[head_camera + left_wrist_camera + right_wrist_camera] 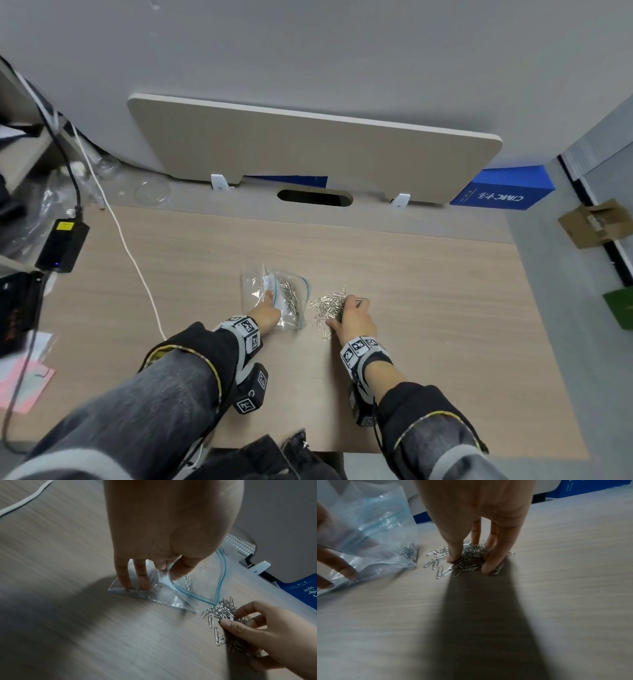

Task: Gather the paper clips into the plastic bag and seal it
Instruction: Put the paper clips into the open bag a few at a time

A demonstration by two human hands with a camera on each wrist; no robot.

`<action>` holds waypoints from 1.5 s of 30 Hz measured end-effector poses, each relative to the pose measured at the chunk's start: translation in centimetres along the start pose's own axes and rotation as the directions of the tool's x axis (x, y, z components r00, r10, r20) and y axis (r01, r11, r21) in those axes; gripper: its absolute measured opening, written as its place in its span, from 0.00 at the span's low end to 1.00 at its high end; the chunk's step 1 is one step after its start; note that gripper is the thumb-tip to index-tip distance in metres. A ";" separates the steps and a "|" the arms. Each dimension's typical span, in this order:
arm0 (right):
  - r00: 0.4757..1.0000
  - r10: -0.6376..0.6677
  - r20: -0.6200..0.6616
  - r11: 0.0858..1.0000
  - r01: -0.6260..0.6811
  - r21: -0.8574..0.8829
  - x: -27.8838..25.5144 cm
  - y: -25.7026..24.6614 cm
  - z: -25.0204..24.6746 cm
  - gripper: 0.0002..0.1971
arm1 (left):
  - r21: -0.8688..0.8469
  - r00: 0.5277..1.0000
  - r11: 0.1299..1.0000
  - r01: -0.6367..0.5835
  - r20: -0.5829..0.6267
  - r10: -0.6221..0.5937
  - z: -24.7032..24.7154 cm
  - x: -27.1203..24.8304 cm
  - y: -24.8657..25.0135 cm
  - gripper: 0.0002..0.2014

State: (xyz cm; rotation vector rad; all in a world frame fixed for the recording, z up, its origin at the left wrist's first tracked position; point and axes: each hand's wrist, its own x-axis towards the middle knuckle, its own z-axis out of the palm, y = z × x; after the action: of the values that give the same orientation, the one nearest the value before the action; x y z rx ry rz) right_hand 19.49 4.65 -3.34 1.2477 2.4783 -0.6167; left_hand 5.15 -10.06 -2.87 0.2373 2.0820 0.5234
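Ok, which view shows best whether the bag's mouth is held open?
The left wrist view: the plastic bag's blue zip strip curves in an open loop, with the left hand propping it and clips already inside. The head view shows the bag small, with a short blue edge. In the right wrist view it is blurred.

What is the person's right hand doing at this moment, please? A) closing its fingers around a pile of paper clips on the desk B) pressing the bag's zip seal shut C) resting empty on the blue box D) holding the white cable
A: the right hand has thumb and fingers curled round the pile of paper clips on the desk, beside the open plastic bag that the left hand holds.
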 end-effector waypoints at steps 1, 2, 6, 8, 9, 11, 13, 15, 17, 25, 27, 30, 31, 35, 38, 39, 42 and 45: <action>0.999 -0.032 -0.005 0.999 0.032 0.001 0.0 0.2 0.0 0.23 | 0.002 1.000 1.000 -0.002 0.010 0.002 0.0 0.0 0.0 0.36; 0.998 -0.064 -0.010 0.998 0.064 0.000 0.1 0.4 0.0 0.19 | 0.005 1.000 1.000 -0.004 0.018 0.004 0.0 0.0 0.0 0.37; 0.987 -0.161 -0.013 0.987 0.160 -0.011 0.4 1.2 -0.2 0.12 | -0.004 1.000 1.000 -0.003 0.025 0.003 -0.2 0.0 -0.3 0.38; 0.984 -0.179 -0.004 0.984 0.179 0.021 0.6 1.5 -0.4 0.11 | -0.006 1.000 1.000 -0.008 0.028 0.008 -0.3 -0.1 -0.2 0.38; 0.984 -0.178 -0.006 0.983 0.178 0.052 0.7 1.6 -0.7 0.09 | -0.002 1.000 1.000 -0.009 0.027 0.009 -0.3 -0.2 -0.2 0.38; 0.988 -0.154 -0.002 0.979 0.153 0.135 0.9 1.9 -1.1 0.07 | 0.011 1.000 1.000 -0.015 0.022 0.015 -0.4 -0.4 -0.1 0.37; 0.993 -0.119 0.007 0.967 0.114 0.228 1.1 1.9 -1.5 0.05 | 0.013 0.999 1.000 -0.023 0.027 0.023 -0.5 -0.8 0.0 0.39; 0.996 -0.092 -0.004 0.934 0.088 0.346 1.2 1.6 -2.1 0.04 | -0.004 0.999 1.000 -0.029 0.043 0.029 -0.6 -0.9 0.0 0.40; 0.997 -0.069 -0.023 0.867 0.072 0.492 0.9 0.9 -3.2 0.04 | -0.015 0.998 0.999 -0.032 0.053 0.032 -0.7 -1.0 0.0 0.39; 0.978 -0.194 -0.075 0.724 0.194 0.662 0.3 -5.9 -5.5 0.06 | -0.040 0.996 0.999 -0.030 0.083 0.034 -0.7 -0.9 -0.1 0.40; 0.969 -0.239 -0.056 0.749 0.221 0.624 0.0 -7.5 -5.1 0.07 | -0.044 0.997 0.998 -0.040 0.068 0.043 -0.6 -1.0 -0.2 0.39; 0.963 -0.268 -0.005 0.800 0.225 0.556 -0.3 -9.0 -4.5 0.06 | -0.067 0.997 0.997 -0.034 0.071 0.039 -0.7 -1.0 -0.4 0.38; 0.963 -0.269 0.005 0.818 0.226 0.529 -0.4 -9.3 -4.4 0.04 | -0.082 0.997 0.996 -0.029 0.076 0.035 -0.7 -0.9 -0.4 0.37; 0.952 -0.304 0.024 0.887 0.274 0.372 -0.5 -9.7 -4.4 0.07 | -0.160 0.997 0.987 0.016 0.081 -0.003 -0.8 -0.8 -0.1 0.33; 0.949 -0.314 0.017 0.870 0.280 0.405 0.0 -9.3 -4.6 0.08 | -0.187 0.998 0.982 0.027 0.067 -0.015 -0.8 -0.8 0.1 0.32; 0.953 -0.302 0.011 0.849 0.263 0.458 0.2 -9.0 -4.8 0.09 | -0.192 0.998 0.981 0.019 0.066 -0.006 -0.7 -0.8 0.0 0.32; 0.972 -0.218 -0.085 0.817 0.230 0.529 1.1 -7.6 -5.6 0.09 | -0.193 0.997 0.981 0.018 0.073 -0.004 -0.8 -1.3 0.1 0.32; 0.985 -0.146 -0.092 0.922 0.169 0.349 2.3 -5.1 -6.1 0.09 | -0.201 0.997 0.978 0.053 0.058 -0.042 -0.9 -0.8 0.1 0.30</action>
State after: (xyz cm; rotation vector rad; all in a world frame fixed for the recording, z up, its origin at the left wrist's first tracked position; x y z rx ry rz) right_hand 13.57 6.56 2.11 1.2076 2.6187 -1.1278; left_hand 4.81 -10.50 -1.78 0.0817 1.9608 0.6873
